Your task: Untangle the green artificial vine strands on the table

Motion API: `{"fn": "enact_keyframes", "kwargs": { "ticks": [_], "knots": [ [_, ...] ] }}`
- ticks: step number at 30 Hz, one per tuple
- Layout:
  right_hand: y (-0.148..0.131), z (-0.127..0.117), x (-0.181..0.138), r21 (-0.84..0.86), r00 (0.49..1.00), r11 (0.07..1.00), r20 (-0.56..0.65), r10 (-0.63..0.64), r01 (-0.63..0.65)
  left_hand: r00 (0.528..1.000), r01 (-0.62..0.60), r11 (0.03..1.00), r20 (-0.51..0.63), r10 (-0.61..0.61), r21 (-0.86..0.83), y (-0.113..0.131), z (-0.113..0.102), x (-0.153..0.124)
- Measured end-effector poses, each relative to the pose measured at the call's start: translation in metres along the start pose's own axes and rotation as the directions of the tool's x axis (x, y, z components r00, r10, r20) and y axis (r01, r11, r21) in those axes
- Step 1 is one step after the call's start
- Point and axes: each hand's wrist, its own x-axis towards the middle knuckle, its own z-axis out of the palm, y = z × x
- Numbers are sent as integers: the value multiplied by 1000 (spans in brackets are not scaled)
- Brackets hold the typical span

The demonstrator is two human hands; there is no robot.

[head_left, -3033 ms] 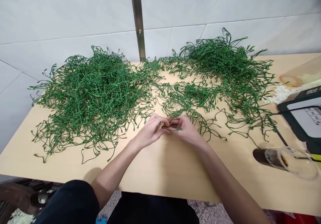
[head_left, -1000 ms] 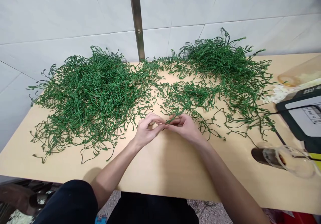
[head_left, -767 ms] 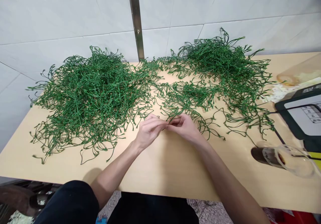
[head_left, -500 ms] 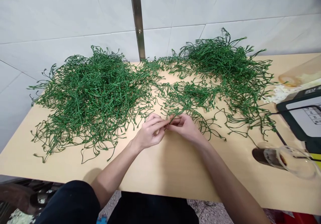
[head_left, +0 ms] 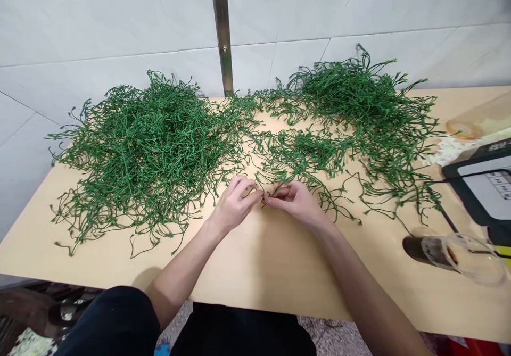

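Observation:
My right hand (head_left: 298,203) pinches a thin green artificial stem (head_left: 280,185) between thumb and fingers, low over the table. Facing it, my left hand (head_left: 236,205) has thumb and forefinger curled together into a ring, their tips at the stem's near end. Fingers hide part of this stem. Behind the left hand spreads a large tangled heap of green stems (head_left: 147,138) with small forked ends. A second heap of stems (head_left: 343,92) lies at the back right, and a looser patch of stems (head_left: 303,151) sits just beyond my hands.
The pale wooden table (head_left: 239,271) meets a tiled wall (head_left: 120,15) with a metal strip (head_left: 222,31). At the right are a clear plastic cup (head_left: 451,255) with dark contents, lying on its side, a dark-framed device (head_left: 487,185), white pieces (head_left: 449,151) and a translucent bag (head_left: 483,119).
My hands have drawn slightly apart, and the left fingers have come off the right fingertips and curled into a ring. The stem stays in my right hand. The heaps look unchanged.

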Motion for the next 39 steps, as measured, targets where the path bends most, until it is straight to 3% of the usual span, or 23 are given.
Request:
{"fn": "enact_keyframes", "kwargs": {
  "ticks": [4,7,14,19,24,33,36,39],
  "knots": [
    [1,0,0,26,999,999,24,-24,24,989,-129,991,63,130,-27,-2,-1,1],
    [0,0,-1,14,1000,1000,-4,-21,21,983,-132,991,124,132,-8,-5,-2,0],
    [-2,-1,0,23,997,999,-73,-22,24,978,-47,999,204,51,-25,-4,-2,-1],
    [-1,1,1,30,991,997,-114,-66,69,970,117,989,225,-94,-88,3,2,0],
    [6,4,1,-29,976,989,-163,-145,142,938,274,952,256,-233,-137,7,3,2],
    [13,12,0,-109,935,968,-254,-248,227,885,434,857,310,-347,-279,10,2,3],
    [14,13,1,-73,926,974,-299,-228,217,888,445,832,282,-363,-330,11,3,4],
    [13,12,4,-34,935,983,-304,-181,179,914,390,867,244,-324,-310,14,4,4]
  ]
}}
